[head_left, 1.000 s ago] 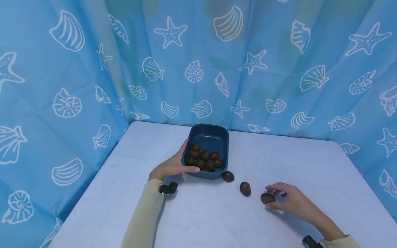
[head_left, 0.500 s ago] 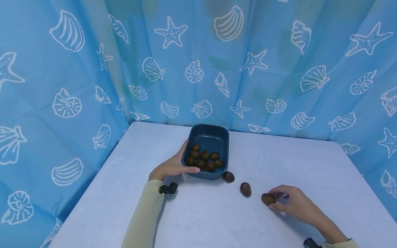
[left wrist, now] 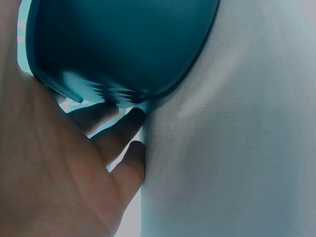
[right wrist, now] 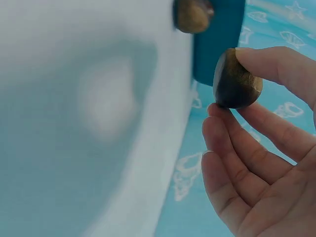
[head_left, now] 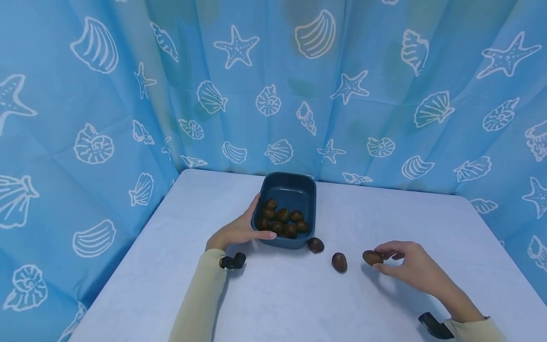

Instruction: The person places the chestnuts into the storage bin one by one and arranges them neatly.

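My right hand (head_left: 412, 266) pinches a brown chestnut (head_left: 372, 258) between thumb and fingertips, held above the table with its shadow apart below. In the right wrist view the chestnut (right wrist: 238, 80) sits between the thumb and index finger, the other fingers loosely bent. At the near left corner of a dark blue plastic box (head_left: 285, 243), my left hand (head_left: 239, 232) grips with the thumb along the front and fingers on the left side. Several chestnuts (head_left: 283, 215) lie in the near half of the box. The left wrist view shows fingers (left wrist: 121, 131) beneath the box wall (left wrist: 123, 49).
Two loose chestnuts lie on the white table (head_left: 290, 304): one chestnut (head_left: 315, 245) close to the box's near right corner, another chestnut (head_left: 339, 262) between it and my right hand. A blue shell-print curtain (head_left: 273, 85) hangs behind and along the left side.
My right hand has lifted the chestnut up off the table. The left hand, the box and the two loose chestnuts have stayed in place.
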Motion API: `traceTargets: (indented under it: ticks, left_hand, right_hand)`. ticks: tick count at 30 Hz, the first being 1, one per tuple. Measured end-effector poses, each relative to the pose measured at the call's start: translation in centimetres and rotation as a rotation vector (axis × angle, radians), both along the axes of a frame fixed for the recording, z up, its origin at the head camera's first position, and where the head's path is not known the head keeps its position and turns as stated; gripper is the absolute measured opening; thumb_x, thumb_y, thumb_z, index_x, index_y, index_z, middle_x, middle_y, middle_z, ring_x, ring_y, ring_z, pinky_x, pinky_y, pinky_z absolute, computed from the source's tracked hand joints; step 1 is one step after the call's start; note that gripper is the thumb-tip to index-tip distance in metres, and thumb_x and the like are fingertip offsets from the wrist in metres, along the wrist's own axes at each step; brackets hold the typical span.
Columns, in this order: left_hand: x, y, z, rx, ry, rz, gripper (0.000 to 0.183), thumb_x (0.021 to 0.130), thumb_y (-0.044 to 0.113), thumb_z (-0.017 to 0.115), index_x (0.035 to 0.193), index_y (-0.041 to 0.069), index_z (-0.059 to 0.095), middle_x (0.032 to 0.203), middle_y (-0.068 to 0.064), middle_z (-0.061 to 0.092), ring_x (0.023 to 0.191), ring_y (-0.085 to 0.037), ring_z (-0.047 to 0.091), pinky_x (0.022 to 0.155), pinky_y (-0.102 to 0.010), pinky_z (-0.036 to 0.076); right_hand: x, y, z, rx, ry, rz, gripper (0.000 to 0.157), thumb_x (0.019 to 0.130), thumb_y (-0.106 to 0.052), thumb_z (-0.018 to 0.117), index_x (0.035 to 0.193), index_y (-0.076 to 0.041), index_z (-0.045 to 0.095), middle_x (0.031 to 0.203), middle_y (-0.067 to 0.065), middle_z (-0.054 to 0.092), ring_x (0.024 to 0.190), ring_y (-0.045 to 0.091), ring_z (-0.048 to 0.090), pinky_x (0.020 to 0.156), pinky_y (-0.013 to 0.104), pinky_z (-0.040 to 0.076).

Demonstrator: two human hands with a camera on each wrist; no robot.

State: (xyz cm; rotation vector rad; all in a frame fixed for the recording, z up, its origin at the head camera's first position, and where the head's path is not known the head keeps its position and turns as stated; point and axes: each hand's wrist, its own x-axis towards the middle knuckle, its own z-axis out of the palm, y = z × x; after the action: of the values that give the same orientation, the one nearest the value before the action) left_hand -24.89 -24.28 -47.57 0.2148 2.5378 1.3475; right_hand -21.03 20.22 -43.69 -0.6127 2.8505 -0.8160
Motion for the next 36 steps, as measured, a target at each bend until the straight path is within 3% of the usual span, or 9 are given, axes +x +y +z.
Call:
traceTargets:
  ticks: [5, 13, 22, 36]
  left_hand:
    - [-0.1, 0.1, 0.1, 0.031, 0.019, -0.019, 0.128, 0.079, 0.053, 0.084, 0.163, 0.045, -0.012, 0.176, 0.007, 0.002, 0.164, -0.027, 0.008, 0.127, -0.067, 0.017]
    - [-0.1, 0.0, -0.1, 0.014, 0.013, -0.015, 0.133, 0.073, 0.065, 0.084, 0.163, 0.045, -0.012, 0.177, 0.006, 0.002, 0.164, -0.029, 0.01, 0.127, -0.066, 0.019]
    - [0.0, -0.2, -0.2, -0.001, 0.009, -0.003, 0.135, 0.073, 0.066, 0.084, 0.162, 0.045, -0.014, 0.176, 0.007, 0.0, 0.164, -0.03, 0.01, 0.127, -0.066, 0.021]
    - [0.0, -0.1, 0.0, 0.014, 0.033, -0.023, 0.132, 0.075, 0.062, 0.084, 0.163, 0.043, -0.013, 0.176, 0.009, -0.003, 0.164, -0.027, 0.007, 0.127, -0.065, 0.019]
  right_hand:
    - [-1.1, -0.4, 0.8, -0.031, 0.051, -0.008, 0.037, 0.084, -0.032, 0.087, 0.113, -0.012, 0.078, 0.105, -0.001, 0.078, 0.097, 0.017, 0.067, 0.082, 0.032, 0.059]
    - [-3.2, -1.9, 1.6, -0.097, 0.081, -0.007, 0.039, 0.087, -0.035, 0.084, 0.117, -0.012, 0.077, 0.108, 0.002, 0.078, 0.102, 0.02, 0.068, 0.088, 0.037, 0.059]
    - [-6.0, -4.7, 2.4, -0.164, 0.077, -0.009, 0.043, 0.092, -0.038, 0.079, 0.124, -0.009, 0.074, 0.116, 0.009, 0.076, 0.111, 0.028, 0.066, 0.098, 0.054, 0.056]
    - [-10.3, -8.1, 2.2, -0.281, 0.051, -0.023, 0.046, 0.093, -0.038, 0.077, 0.129, -0.009, 0.071, 0.122, 0.014, 0.074, 0.12, 0.032, 0.062, 0.107, 0.056, 0.051]
